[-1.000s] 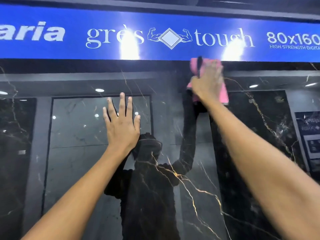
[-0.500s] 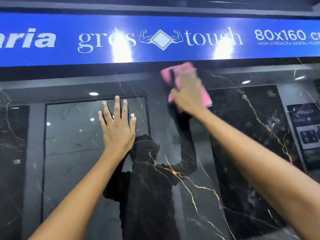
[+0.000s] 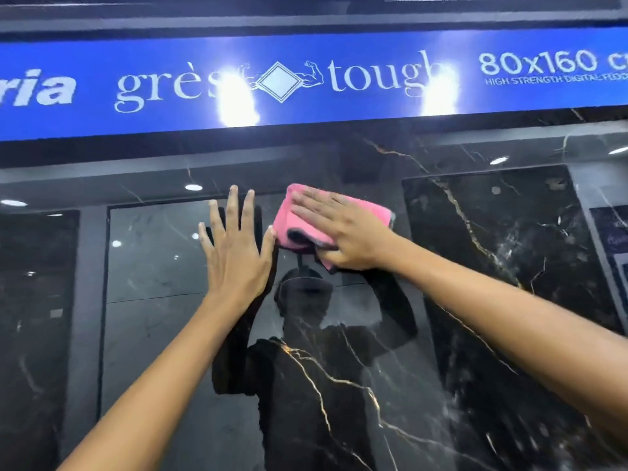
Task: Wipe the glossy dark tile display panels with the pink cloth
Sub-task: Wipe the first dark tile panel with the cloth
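Fingers of the right hand (image 3: 343,232) lie straight across the folded pink cloth (image 3: 306,219), pressing it flat on the glossy dark tile panel (image 3: 390,385) below the blue sign (image 3: 339,107). Just beside it, the left hand (image 3: 234,253) rests open-palmed on the panel, holding nothing.

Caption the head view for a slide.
Right hand presses pink cloth against glossy dark tile panel; left hand braces flat beside it.

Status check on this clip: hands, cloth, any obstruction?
Left hand flat on dark tile panel. Right hand pressing pink cloth to panel, fingers straight. Nothing in the way.
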A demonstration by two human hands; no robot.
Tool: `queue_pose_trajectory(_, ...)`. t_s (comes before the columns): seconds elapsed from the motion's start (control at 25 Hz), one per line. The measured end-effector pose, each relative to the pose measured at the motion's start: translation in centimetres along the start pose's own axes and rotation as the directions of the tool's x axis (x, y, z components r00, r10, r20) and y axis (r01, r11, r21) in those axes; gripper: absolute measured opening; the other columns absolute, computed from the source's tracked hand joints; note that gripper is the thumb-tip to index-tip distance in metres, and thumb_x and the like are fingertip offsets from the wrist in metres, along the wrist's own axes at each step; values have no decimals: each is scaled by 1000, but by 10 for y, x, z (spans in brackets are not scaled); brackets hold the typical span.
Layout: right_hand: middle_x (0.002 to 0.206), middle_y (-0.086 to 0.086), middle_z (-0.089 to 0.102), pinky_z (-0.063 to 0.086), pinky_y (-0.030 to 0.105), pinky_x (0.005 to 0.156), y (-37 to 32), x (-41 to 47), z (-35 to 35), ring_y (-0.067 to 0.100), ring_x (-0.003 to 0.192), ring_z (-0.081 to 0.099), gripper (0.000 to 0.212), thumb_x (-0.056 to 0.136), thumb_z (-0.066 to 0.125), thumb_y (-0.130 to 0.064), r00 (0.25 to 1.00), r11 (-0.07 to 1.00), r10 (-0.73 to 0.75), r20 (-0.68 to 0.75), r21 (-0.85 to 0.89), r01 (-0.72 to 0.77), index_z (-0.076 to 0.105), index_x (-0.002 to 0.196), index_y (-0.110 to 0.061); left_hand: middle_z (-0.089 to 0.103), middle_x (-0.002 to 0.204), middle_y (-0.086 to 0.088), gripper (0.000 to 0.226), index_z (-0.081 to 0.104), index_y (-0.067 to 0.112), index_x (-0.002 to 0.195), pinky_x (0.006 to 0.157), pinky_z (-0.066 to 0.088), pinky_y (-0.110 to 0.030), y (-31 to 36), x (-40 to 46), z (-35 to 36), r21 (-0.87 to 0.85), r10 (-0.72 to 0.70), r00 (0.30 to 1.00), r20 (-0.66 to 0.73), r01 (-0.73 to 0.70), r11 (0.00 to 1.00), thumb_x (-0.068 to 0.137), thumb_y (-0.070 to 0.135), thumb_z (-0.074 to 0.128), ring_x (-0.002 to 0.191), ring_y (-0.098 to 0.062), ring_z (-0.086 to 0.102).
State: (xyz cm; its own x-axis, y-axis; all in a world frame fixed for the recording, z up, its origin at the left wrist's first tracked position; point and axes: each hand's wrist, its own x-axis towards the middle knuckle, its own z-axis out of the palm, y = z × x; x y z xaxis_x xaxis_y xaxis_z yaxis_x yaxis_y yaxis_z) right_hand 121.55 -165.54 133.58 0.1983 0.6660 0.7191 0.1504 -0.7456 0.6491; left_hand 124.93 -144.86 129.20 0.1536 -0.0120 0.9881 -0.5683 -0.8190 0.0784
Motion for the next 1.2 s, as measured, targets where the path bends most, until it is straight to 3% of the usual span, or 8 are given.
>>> queue_pose_trajectory(0.2, 160, 13, 18, 14, 35, 118, 118, 9, -55, 27, 148, 13, 85, 75, 39, -40, 688, 702, 711, -147, 97, -705, 23, 152, -8, 5, 164, 3, 59, 20, 26, 155, 117, 0, -55, 18, -13, 15, 103, -69, 997, 32, 65, 993, 101, 48, 31, 149, -32, -4)
queue_pose_trajectory(0.36, 152, 18, 35, 21, 40, 117, 35, -42, 3, 33, 141, 32, 81, 72, 39, -37, 998, 996, 54, -40, 76, -51, 40, 145, -2, 8, 164, 5, 63, 21, 26, 155, 116, 5, -60, 11, -31, 24, 204, -85, 995, 56, 72, 976, 98, 52, 27, 149, -33, 0)
queue_pose_trajectory(0.44, 150, 15, 39, 24, 42, 117, 36, -70, 4, 30, 140, 36, 78, 70, 44, -34, 959, 960, -279, 49, 5, 279, 44, 143, -4, 7, 164, 6, 66, 19, 27, 155, 116, 5, -59, 8, -37, 25, 221, -76, 995, 57, 62, 973, 95, 55, 20, 150, -31, -1)
queue_pose_trajectory(0.52, 146, 20, 43, 28, 44, 112, 83, -60, -16, 38, 136, 40, 78, 68, 46, -30, 995, 999, 13, -99, -34, -16, 46, 140, 0, 5, 164, 7, 68, 17, 28, 155, 116, 4, -58, 6, -40, 25, 225, -68, 996, 60, 53, 973, 94, 57, 13, 150, -31, -1)
queue_pose_trajectory(0.64, 157, 17, 24, 10, 36, 117, 110, -55, -43, 34, 146, 20, 83, 73, 43, -34, 768, 778, 628, -130, 140, -612, 30, 149, -4, 2, 164, 7, 67, 13, 27, 156, 117, 0, -56, 6, -44, 30, 234, -55, 997, 49, 42, 971, 95, 55, 10, 150, -28, -5)
queue_pose_trajectory(0.84, 150, 18, 37, 13, 36, 119, 14, -110, 4, 31, 141, 33, 77, 70, 45, -29, 987, 987, -157, 37, 28, 156, 43, 142, -2, 3, 164, 6, 63, 12, 26, 156, 118, -2, -56, 4, -47, 38, 216, -57, 998, 23, 50, 975, 98, 50, 13, 150, -29, -4)
queue_pose_trajectory(1.04, 149, 22, 37, 10, 28, 115, 82, -90, -33, 42, 140, 29, 77, 69, 52, -24, 803, 825, 564, -189, 124, -551, 42, 141, 2, 6, 164, 6, 60, 16, 25, 156, 118, -1, -54, 7, -50, 35, 162, -69, 997, 19, 65, 985, 100, 48, 19, 151, -26, -2)
queue_pose_trajectory(1.2, 147, 18, 42, 21, 37, 117, -42, -146, 26, 32, 139, 35, 77, 69, 56, -23, 1000, 993, -5, -23, 119, 8, 42, 141, -3, 15, 163, 5, 60, 25, 23, 154, 118, 5, -52, 16, -95, 34, 69, -65, 998, -7, 65, 995, 99, 48, 21, 150, -22, 8)
